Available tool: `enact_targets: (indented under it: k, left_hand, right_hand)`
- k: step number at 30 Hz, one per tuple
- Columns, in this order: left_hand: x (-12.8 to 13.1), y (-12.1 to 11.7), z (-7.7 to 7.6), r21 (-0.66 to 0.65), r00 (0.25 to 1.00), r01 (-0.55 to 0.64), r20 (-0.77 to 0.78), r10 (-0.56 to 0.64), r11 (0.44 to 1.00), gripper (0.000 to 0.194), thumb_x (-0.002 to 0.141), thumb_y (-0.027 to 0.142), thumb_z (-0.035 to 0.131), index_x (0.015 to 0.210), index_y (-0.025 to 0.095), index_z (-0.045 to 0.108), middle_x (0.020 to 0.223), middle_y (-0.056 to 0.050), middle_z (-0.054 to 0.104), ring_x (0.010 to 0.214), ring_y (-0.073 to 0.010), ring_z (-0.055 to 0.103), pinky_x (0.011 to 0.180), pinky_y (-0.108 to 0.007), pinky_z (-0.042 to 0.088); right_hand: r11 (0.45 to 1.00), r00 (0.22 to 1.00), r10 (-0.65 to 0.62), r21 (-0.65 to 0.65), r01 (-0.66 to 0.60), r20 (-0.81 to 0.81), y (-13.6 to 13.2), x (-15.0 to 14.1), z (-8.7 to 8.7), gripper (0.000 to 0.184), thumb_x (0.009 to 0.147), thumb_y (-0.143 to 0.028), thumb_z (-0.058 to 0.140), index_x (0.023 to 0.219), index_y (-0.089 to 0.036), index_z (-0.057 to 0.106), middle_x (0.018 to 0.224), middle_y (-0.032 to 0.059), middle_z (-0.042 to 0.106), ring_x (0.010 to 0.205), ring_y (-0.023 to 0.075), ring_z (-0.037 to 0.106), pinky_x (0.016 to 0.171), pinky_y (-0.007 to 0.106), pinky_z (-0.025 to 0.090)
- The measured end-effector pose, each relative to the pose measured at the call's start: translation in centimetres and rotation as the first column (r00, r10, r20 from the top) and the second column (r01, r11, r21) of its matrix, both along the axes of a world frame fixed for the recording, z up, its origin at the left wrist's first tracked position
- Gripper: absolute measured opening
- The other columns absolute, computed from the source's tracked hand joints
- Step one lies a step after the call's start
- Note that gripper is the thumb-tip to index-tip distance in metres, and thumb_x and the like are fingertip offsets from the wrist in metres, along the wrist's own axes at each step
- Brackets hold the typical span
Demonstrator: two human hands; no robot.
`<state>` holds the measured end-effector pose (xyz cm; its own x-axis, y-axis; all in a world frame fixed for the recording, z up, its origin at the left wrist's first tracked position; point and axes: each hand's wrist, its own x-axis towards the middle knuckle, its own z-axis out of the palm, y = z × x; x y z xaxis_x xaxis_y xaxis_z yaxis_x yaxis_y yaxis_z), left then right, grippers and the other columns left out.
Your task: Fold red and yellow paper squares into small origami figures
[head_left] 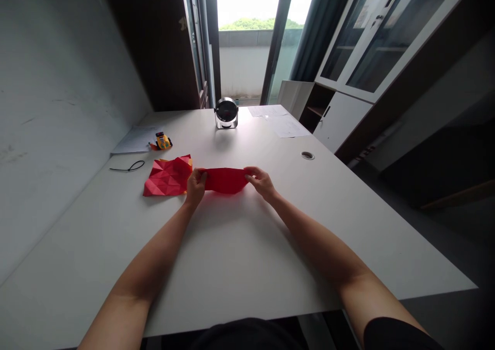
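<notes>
A sheet of red paper (226,180) is stretched between my two hands, just above the white table. My left hand (196,184) pinches its left end, thumb in front. At the right end, my right hand (261,181) grips the paper between thumb and fingers. The sheet looks folded, with its lower edge bowing downward. Beside my left hand lies a creased red paper (168,177) with some orange showing at its edges; part of it is hidden behind that hand.
Past the creased paper sit a small yellow-orange toy (163,141) and a black cable tie (131,167). A round black device on a metal stand (226,114) stands at the back. White sheets (288,126) lie back right, near a cable hole (307,155) in the table (240,267).
</notes>
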<state>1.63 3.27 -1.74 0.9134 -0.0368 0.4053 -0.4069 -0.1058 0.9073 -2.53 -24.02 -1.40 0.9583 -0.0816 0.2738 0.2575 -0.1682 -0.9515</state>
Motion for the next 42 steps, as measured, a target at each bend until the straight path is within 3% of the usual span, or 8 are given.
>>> enact_targets:
  k: [5, 9, 12, 16, 21, 28, 36, 42]
  left_hand:
    - [-0.3, -0.3, 0.0, 0.017, 0.999, 0.012, -0.047, -0.011, 1.0, 0.023, 0.094, 0.044, 0.058, 0.098, 0.021, 0.06, 0.085, -0.003, 0.065, 0.073, -0.016, 0.061, 0.061, -0.025, 0.049]
    - [-0.3, -0.5, -0.3, 0.063, 0.997, -0.006, -0.082, 0.011, 0.998, 0.026, 0.095, 0.046, 0.055, 0.103, 0.021, 0.059, 0.09, -0.004, 0.068, 0.073, -0.016, 0.063, 0.06, -0.025, 0.049]
    - [0.1, -0.3, -0.8, 0.204, 0.992, -0.075, -0.088, 0.094, 0.976, 0.026, 0.095, 0.043, 0.056, 0.109, 0.022, 0.06, 0.086, -0.003, 0.067, 0.07, -0.0162, 0.063, 0.062, -0.026, 0.049]
    - [0.1, 0.0, -1.0, 0.494, 0.983, -0.154, -0.011, 0.183, 0.856, 0.032, 0.093, 0.033, 0.058, 0.123, 0.022, 0.059, 0.083, -0.003, 0.064, 0.075, -0.0198, 0.063, 0.073, -0.032, 0.051]
    - [-1.7, -1.2, 0.5, 0.702, 0.955, -0.289, 0.261, 0.143, 0.651, 0.041, 0.095, 0.031, 0.053, 0.135, 0.022, 0.055, 0.124, -0.013, 0.061, 0.114, -0.0302, 0.058, 0.1, -0.046, 0.046]
    - [-3.2, -3.3, -0.6, 0.869, 0.958, -0.006, 0.147, -0.247, 0.495, 0.035, 0.094, 0.036, 0.056, 0.128, 0.027, 0.062, 0.139, -0.009, 0.056, 0.129, -0.0293, 0.048, 0.114, -0.049, 0.036]
    - [-2.2, -2.5, -1.7, 0.816, 0.98, -0.069, 0.163, -0.113, 0.574, 0.041, 0.093, 0.035, 0.059, 0.133, 0.027, 0.059, 0.147, -0.012, 0.049, 0.139, -0.0333, 0.04, 0.118, -0.054, 0.028]
    - [-1.3, -1.4, -1.4, 0.71, 0.987, -0.16, 0.131, 0.094, 0.686, 0.071, 0.084, 0.03, 0.07, 0.149, 0.023, 0.041, 0.144, -0.016, 0.05, 0.134, -0.0349, 0.047, 0.112, -0.051, 0.037]
  right_hand:
    - [0.976, 0.981, -0.186, -0.108, 0.191, 0.049, 0.1, 0.0, -0.1, 0.025, 0.081, -0.045, 0.066, 0.086, -0.021, 0.071, 0.097, 0.0059, 0.067, 0.086, 0.0198, 0.062, 0.076, 0.032, 0.052]
    - [0.995, 0.993, -0.09, 0.029, 0.092, -0.078, 0.1, 0.0, -0.4, 0.03, 0.083, -0.051, 0.062, 0.089, -0.021, 0.063, 0.086, 0.0031, 0.067, 0.079, 0.0183, 0.061, 0.068, 0.029, 0.051]
    - [0.999, 0.989, -0.052, -0.024, 0.049, -0.138, 0.1, -0.1, -0.7, 0.033, 0.085, -0.051, 0.06, 0.1, -0.022, 0.061, 0.075, -0.0006, 0.066, 0.064, 0.0155, 0.057, 0.057, 0.026, 0.045]
    - [0.947, 0.986, -0.127, -0.31, 0.087, -0.11, 0.0, -0.5, -1.0, 0.028, 0.09, -0.041, 0.054, 0.112, -0.025, 0.062, 0.073, -0.0027, 0.067, 0.062, 0.015, 0.057, 0.06, 0.026, 0.043]
    - [0.74, 0.973, -0.227, -0.656, 0.152, -0.03, -0.1, -0.7, -1.2, 0.026, 0.092, -0.029, 0.051, 0.113, -0.026, 0.066, 0.081, 0.0008, 0.07, 0.075, 0.0188, 0.061, 0.074, 0.03, 0.045]
    - [0.6, 0.969, -0.187, -0.763, 0.242, 0.161, 0.4, -0.8, -1.1, 0.023, 0.093, -0.029, 0.057, 0.111, -0.022, 0.07, 0.118, 0.011, 0.066, 0.112, 0.0268, 0.055, 0.097, 0.039, 0.044]
    - [0.528, 0.955, 0.274, -0.847, -0.053, 0.111, 2.0, -1.7, -1.0, 0.03, 0.099, -0.03, 0.054, 0.125, -0.03, 0.068, 0.136, 0.0057, 0.064, 0.126, 0.0251, 0.055, 0.114, 0.044, 0.034]
    - [0.536, 0.96, 0.276, -0.837, -0.108, 0.053, 1.8, -1.7, -2.0, 0.04, 0.1, -0.036, 0.052, 0.14, -0.034, 0.059, 0.152, 0.0026, 0.051, 0.144, 0.0267, 0.042, 0.12, 0.046, 0.032]
